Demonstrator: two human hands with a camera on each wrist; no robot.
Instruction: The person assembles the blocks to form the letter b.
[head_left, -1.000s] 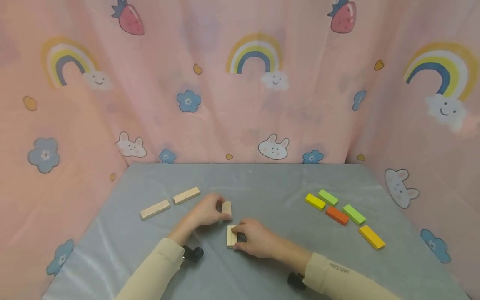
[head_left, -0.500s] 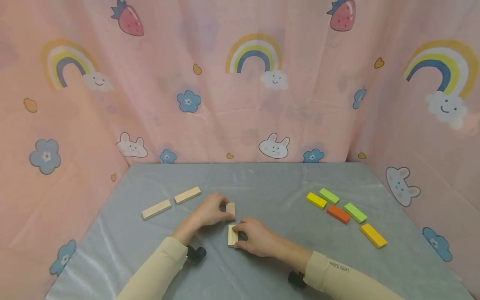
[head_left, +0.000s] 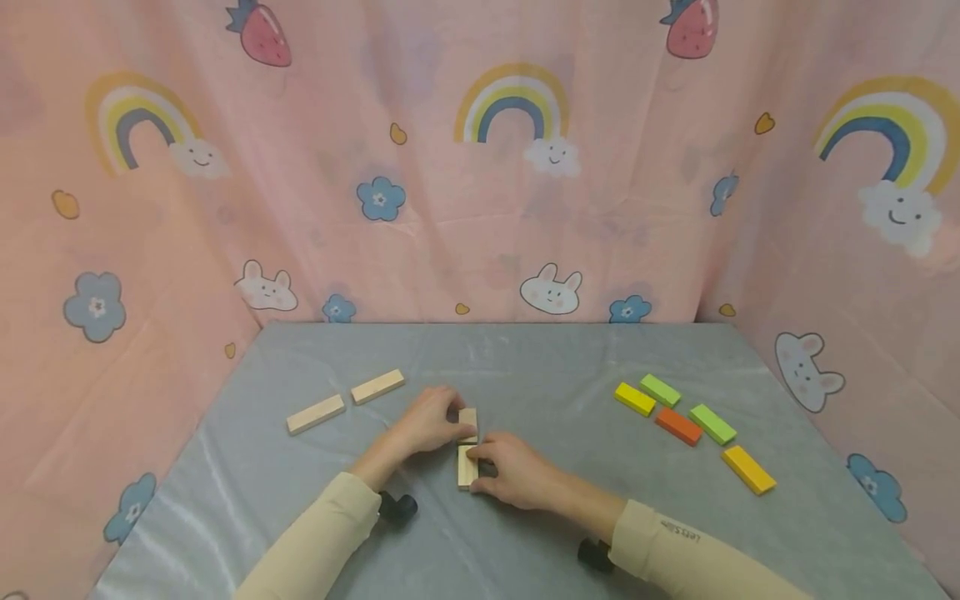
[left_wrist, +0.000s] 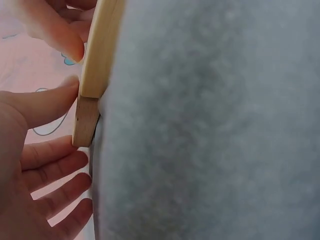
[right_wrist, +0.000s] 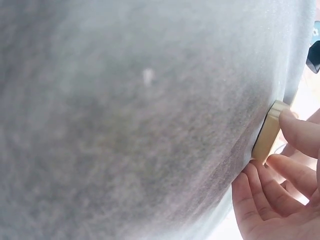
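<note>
Two plain wooden blocks lie end to end in a line on the grey cloth, at the middle of the head view. My left hand (head_left: 431,419) pinches the far wooden block (head_left: 468,416) between thumb and forefinger. On the near wooden block (head_left: 466,468), my right hand (head_left: 519,472) keeps a thumb-and-finger pinch from the right side. In the left wrist view the far block (left_wrist: 86,122) meets the end of the near block (left_wrist: 102,55). The right wrist view shows the near block (right_wrist: 270,132) flat on the cloth, with the right hand (right_wrist: 285,185) around it.
Two more plain wooden blocks, one nearer (head_left: 316,415) and one farther (head_left: 378,387), lie at the left. Several coloured blocks, among them an orange-red one (head_left: 678,426) and a yellow-orange one (head_left: 748,470), lie at the right. A pink printed curtain (head_left: 450,242) surrounds the grey table (head_left: 555,358).
My left hand has slid the far block right and towards the near block, and the gap between them has closed. The right hand has stayed almost still on the near block.
</note>
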